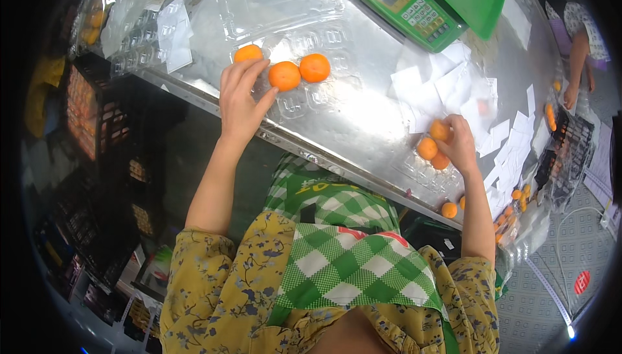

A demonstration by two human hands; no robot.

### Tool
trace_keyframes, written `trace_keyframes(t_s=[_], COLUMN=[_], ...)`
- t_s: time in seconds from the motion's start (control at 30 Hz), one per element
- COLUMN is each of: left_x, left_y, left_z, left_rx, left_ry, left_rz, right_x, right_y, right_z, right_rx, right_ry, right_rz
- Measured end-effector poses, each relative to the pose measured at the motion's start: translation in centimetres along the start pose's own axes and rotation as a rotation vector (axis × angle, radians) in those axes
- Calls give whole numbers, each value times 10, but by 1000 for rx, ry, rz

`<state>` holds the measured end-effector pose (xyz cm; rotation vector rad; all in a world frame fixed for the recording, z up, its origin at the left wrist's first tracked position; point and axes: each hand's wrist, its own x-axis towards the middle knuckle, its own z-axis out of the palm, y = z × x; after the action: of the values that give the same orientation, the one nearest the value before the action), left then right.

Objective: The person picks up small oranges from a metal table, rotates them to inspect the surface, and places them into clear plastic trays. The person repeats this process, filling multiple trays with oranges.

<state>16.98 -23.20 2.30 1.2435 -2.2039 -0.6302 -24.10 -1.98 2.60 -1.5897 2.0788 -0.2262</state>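
My left hand point(239, 94) rests at a clear plastic clamshell container point(340, 70). Its thumb and fingers are spread at the left edge of an orange citrus fruit point(285, 76). A second fruit point(315, 68) lies against that one on the right, and a third fruit point(248, 53) is partly behind my fingers. Over to the right, my right hand point(460, 146) grips an orange fruit point(440, 130) between thumb and fingers. Below it, two fruits point(427, 149) sit close together at another clear plastic tray point(413, 169).
A green digital scale point(427, 19) stands at the back of the metal table point(362, 121). White paper slips point(437, 87) are scattered near my right hand. Loose fruits point(449, 210) lie by the front edge. At far right, another person's arm point(577, 70) reaches toward a black crate point(559, 155).
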Motion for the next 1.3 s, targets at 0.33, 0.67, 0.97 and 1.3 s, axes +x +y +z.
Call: trace_keyframes(t_s=[0.33,0.67,0.97,1.3], left_x=[10,8,-28,-46], left_y=[5,12,25,78], left_z=[16,2,11,58], left_rx=[165,-809,-2211,-2098], left_ry=[-165,-50,-348,-600], left_rz=[72,-362,-919,-1027], right_x=[96,151,143,8], right_y=[-164,-207,-196,-94], right_z=[37,87,80,44], right_rx=[111,-91,379,2188], right_ry=[189,91,251,-376], right_rz=[-532,-546,-571,14])
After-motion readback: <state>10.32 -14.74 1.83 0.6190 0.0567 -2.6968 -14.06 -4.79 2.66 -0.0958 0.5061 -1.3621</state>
